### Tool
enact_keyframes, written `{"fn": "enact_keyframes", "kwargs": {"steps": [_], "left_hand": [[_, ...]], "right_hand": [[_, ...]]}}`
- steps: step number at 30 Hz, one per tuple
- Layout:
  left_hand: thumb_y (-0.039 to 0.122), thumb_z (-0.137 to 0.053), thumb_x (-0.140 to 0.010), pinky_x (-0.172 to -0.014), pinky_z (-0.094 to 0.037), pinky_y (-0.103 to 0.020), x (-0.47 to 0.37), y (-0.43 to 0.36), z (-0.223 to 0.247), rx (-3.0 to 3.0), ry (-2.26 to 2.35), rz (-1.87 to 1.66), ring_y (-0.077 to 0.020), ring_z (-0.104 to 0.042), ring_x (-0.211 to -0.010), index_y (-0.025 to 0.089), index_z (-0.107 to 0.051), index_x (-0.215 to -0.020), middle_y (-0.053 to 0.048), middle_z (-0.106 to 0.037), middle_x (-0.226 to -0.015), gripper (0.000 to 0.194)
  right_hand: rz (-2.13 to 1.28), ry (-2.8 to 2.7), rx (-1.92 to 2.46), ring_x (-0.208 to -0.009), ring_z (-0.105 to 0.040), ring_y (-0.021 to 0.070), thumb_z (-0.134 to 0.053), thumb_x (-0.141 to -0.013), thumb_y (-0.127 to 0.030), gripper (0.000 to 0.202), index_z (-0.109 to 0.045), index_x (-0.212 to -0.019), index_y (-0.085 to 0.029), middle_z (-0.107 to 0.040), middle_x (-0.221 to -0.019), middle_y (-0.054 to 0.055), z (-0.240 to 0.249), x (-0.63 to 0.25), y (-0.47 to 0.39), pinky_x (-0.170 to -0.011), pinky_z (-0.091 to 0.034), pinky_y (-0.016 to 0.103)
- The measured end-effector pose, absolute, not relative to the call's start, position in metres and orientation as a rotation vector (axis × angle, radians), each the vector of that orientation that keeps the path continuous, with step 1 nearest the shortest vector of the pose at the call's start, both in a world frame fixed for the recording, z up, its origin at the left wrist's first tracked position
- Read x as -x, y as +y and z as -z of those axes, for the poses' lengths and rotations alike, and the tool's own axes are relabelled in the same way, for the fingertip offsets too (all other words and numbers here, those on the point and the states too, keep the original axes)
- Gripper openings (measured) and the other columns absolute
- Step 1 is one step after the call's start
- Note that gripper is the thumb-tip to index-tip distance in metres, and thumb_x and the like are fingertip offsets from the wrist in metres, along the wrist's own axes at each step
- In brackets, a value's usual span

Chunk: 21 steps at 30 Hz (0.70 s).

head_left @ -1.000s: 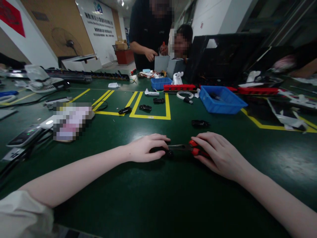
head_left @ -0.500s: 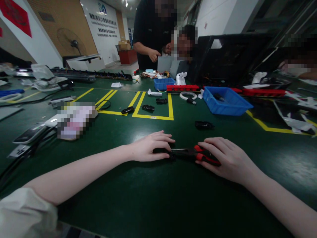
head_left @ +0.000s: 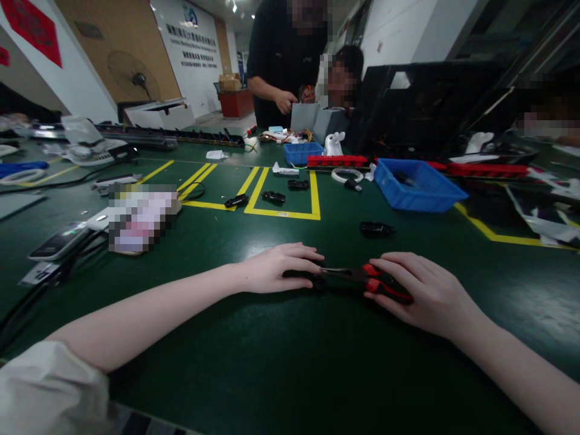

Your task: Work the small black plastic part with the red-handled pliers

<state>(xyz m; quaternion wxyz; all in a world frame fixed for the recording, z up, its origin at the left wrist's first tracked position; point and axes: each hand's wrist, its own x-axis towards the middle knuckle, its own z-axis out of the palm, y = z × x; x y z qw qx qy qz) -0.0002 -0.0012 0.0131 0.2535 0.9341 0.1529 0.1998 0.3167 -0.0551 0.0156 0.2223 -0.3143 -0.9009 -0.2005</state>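
My right hand [head_left: 419, 290] is wrapped round the red and black handles of the pliers [head_left: 374, 281], whose thin metal jaws point left. Those jaws reach the fingertips of my left hand [head_left: 283, 269], which pinches a small black part [head_left: 318, 283] low over the green table [head_left: 272, 374]. My fingers cover most of that part. Beyond my right hand lies a similar black piece [head_left: 377, 229]. Further back, black pieces [head_left: 273, 197] rest in and beside a yellow-taped rectangle [head_left: 281, 214].
A blue bin [head_left: 419, 187] stands back right, with a smaller blue bin [head_left: 302, 152] near a red strip [head_left: 338, 161]. A phone [head_left: 142, 220] and a grey device with cables [head_left: 58, 240] lie left. Across the table a person [head_left: 287, 60] handles grey boxes.
The pliers and my right hand have shifted slightly right, and the jaws now sit a little higher at my left fingertips. The whole view has moved a little.
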Motion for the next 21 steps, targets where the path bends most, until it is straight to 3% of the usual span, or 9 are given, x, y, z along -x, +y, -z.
{"fn": "enact_keyframes", "kwargs": {"steps": [21], "left_hand": [[0.025,-0.061,-0.095,-0.113,-0.041,-0.044,-0.0001,0.0007,-0.012,-2.543,0.404,-0.553,-0.0237,-0.049,-0.135,0.021,-0.067,-0.121,-0.011,-0.057,-0.14,0.028]], "right_hand": [[0.46,-2.547,0.846,-0.089,-0.066,0.0226,-0.061,-0.09,-0.037,0.038,-0.058,-0.117,-0.011,-0.066,-0.105,0.016,-0.0152,-0.3175,-0.0567,-0.072,-0.059,0.034]]}}
